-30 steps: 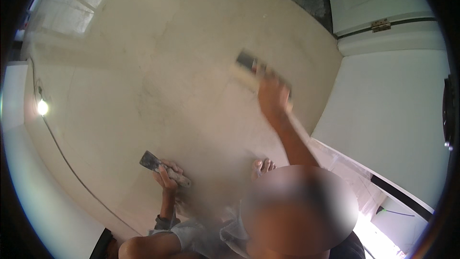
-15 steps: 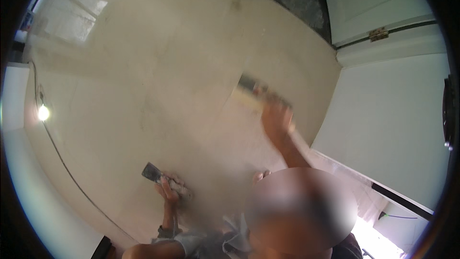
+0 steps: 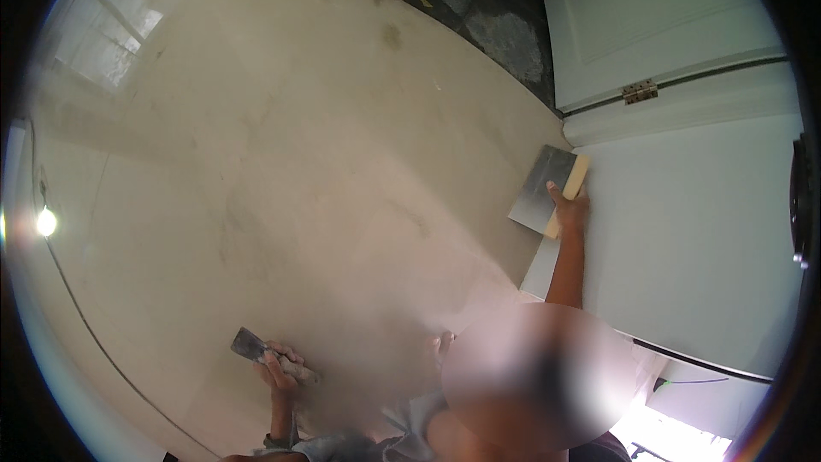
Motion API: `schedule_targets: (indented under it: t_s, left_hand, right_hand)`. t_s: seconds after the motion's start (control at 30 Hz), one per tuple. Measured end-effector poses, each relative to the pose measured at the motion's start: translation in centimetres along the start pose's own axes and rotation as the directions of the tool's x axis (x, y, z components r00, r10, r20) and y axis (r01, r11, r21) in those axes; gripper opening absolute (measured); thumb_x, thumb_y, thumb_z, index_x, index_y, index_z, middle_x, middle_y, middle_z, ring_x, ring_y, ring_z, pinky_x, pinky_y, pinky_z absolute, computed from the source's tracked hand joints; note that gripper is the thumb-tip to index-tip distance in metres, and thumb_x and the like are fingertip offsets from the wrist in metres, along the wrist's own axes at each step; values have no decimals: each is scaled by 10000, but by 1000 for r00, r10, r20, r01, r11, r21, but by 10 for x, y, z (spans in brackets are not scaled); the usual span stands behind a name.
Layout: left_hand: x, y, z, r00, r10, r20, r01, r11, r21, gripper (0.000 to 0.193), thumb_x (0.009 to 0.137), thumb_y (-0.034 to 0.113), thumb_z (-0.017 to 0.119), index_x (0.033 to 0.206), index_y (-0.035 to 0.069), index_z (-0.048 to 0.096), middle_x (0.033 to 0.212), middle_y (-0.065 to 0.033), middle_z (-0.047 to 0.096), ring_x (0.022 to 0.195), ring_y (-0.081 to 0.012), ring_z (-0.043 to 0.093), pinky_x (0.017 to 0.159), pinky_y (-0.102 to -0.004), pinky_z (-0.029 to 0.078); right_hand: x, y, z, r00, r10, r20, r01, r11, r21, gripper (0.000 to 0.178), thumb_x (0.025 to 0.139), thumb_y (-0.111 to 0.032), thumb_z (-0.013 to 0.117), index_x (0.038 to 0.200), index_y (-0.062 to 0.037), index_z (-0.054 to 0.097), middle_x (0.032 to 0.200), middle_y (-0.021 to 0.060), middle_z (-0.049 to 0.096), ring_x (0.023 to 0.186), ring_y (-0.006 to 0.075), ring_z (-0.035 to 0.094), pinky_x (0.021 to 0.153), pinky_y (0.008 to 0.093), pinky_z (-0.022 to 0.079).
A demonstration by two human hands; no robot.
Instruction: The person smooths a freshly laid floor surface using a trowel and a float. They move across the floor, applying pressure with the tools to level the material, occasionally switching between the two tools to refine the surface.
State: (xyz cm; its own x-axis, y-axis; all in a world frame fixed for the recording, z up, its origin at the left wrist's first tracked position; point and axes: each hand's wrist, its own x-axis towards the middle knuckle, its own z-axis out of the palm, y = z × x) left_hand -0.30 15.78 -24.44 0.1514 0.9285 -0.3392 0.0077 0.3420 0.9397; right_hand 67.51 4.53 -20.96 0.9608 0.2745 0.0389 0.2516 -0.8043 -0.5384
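Observation:
My right hand [image 3: 572,208] grips the pale wooden back of a wide steel scraper [image 3: 539,191], its thumb lying on the blade. The scraper is over the right side of the smooth beige floor [image 3: 325,145], close to the foot of a white wall panel; whether the blade touches the floor I cannot tell. At the lower left, my left hand [image 3: 277,371] is closed around the worn handle of a small putty knife [image 3: 249,343]. The putty knife's dark blade points up and left, away from me. Bare toes [image 3: 444,340] show between the hands.
A white door [image 3: 658,17] with a brass hinge [image 3: 640,91] stands at the far right, beside dark, patchy flooring [image 3: 505,38]. On the left, a lit bulb [image 3: 46,222] hangs by a cable [image 3: 94,334] running toward me. A blurred patch covers the lower right.
My right hand has swung right with the scraper toward the wall panel, and the blade's broad face now shows. The left hand keeps the putty knife. The whole view has shifted somewhat.

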Motion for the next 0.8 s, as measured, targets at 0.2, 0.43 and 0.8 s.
schedule_targets:
  t_s: [0.2, 0.43, 0.8]
  left_hand:
    - [-8, 15, -5, 996, -50, -74, 53, 998, 37, 521, 1064, 535, 526, 989, 20, 531, 773, -86, 565, 653, -194, 616, 588, -367, 578]
    - [-10, 3, 0, 997, -42, -60, 42, 999, 11, 538, 1049, 540, 550, 972, 7, 540, 762, -90, 561, 650, -190, 608, 598, -357, 561]
    - [-4, 6, -8, 1000, 23, 19, -25, 989, 147, 537, 1051, 535, 530, 957, 7, 553, 745, -90, 563, 610, -202, 629, 569, -353, 555]
  right_hand:
    - [15, -106, 100, 974, -11, 224, 17, 999, -27, 1009, 667, -625, 950, 1293, 107, 650, 1255, 280, 691, 1128, 390, 703, 977, 471, 560]
    - [96, -102, 78, 990, 14, 143, 14, 980, -199, 1023, 676, -624, 952, 1312, 112, 636, 1219, 253, 711, 1132, 353, 690, 989, 444, 541]
    - [129, -143, 82, 971, -203, 123, 233, 914, -332, 1115, 683, -702, 913, 1322, 153, 590, 1202, 269, 701, 1084, 399, 709, 937, 476, 572]
